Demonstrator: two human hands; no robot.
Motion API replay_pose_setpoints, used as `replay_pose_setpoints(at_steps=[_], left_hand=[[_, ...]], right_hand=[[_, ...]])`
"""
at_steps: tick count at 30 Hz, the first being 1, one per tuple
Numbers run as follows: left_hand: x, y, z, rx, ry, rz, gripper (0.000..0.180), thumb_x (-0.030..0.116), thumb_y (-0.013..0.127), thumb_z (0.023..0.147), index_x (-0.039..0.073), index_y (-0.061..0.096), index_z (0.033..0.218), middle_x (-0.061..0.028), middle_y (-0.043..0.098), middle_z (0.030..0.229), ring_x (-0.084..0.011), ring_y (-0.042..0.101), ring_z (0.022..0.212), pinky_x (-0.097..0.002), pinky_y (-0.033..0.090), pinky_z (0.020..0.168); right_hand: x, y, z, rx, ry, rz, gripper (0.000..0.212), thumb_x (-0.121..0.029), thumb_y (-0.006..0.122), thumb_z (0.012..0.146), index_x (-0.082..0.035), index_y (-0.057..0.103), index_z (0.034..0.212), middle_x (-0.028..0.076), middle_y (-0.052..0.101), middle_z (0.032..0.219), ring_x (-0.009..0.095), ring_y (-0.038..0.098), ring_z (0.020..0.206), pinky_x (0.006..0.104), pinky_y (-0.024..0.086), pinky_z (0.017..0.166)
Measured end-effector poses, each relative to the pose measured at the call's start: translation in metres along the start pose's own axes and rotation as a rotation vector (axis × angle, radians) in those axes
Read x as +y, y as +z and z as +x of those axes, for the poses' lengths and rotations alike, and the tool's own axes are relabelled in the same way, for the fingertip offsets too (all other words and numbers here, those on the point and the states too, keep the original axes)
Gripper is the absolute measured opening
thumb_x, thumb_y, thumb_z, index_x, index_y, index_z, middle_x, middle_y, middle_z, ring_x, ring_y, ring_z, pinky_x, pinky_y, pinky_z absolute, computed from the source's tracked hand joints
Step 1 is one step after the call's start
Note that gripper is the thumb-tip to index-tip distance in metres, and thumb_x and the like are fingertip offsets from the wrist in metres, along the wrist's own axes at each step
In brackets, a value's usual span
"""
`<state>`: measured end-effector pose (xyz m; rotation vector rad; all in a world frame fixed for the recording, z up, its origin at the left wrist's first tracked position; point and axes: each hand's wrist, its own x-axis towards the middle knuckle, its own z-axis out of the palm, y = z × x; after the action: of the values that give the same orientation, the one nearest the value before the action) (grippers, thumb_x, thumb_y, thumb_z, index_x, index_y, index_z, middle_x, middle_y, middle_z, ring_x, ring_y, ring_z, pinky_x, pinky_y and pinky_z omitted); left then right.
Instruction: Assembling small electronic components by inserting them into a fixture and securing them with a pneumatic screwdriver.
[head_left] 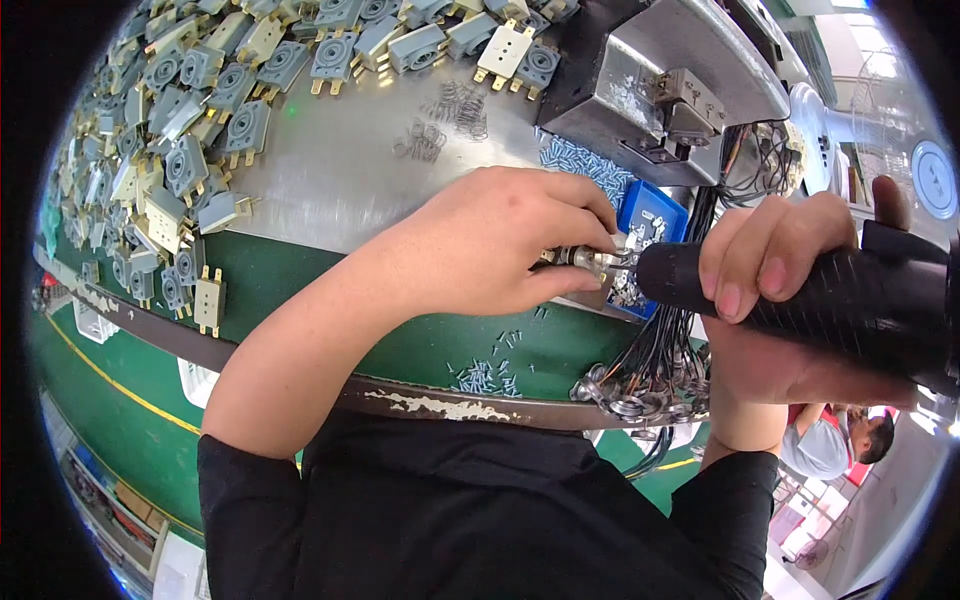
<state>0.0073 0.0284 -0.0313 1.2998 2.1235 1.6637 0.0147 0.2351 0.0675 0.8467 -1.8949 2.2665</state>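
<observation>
My right hand (775, 255) is wrapped round a black power screwdriver (850, 295), which lies level and points left. Its bit meets a small metallic part (590, 258) that my left hand (505, 230) pinches between thumb and fingers. Most of that part is hidden by the fingers, so its exact kind does not show. Just behind the bit stands a blue tray (676, 212) with small metal pieces in it. Beyond my left hand, small coil springs (460, 108) lie on the metal plate (320, 190).
Many grey and cream switch-like blocks (185, 165) with brass terminals crowd the left and far side. Blue screws (585, 165) lie by a metal fixture (680, 80); more screws (485, 378) sit near the front edge. Wired round parts (635, 395) bunch at right. Another person (830, 445) is in the background.
</observation>
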Motion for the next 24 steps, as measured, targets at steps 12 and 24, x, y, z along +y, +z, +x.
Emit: replay_pose_setpoints(at_steps=[12,24], left_hand=[[0.001,0.002,0.001,0.011,0.006,0.004,0.028,0.018,0.082,0.084,0.005,0.077,0.108,-0.0083,0.074,0.115,-0.0328,0.072,0.101,-0.042,0.058,0.087],[0.003,0.002,0.001,0.002,0.007,0.02,0.03,0.011,0.084,0.08,0.005,0.077,0.109,-0.0098,0.074,0.114,-0.0329,0.072,0.101,-0.0419,0.059,0.086]], right_hand=[[-0.01,0.012,-0.022,-0.059,-0.089,-0.013,0.099,-0.086,0.069,0.076,-0.011,0.048,0.137,0.004,0.057,0.083,0.018,0.058,0.059,0.0339,0.047,0.053],[-0.006,0.011,-0.025,-0.084,-0.115,0.009,0.099,-0.085,0.066,0.082,-0.009,0.045,0.141,0.005,0.055,0.081,0.018,0.056,0.057,0.0334,0.047,0.051]])
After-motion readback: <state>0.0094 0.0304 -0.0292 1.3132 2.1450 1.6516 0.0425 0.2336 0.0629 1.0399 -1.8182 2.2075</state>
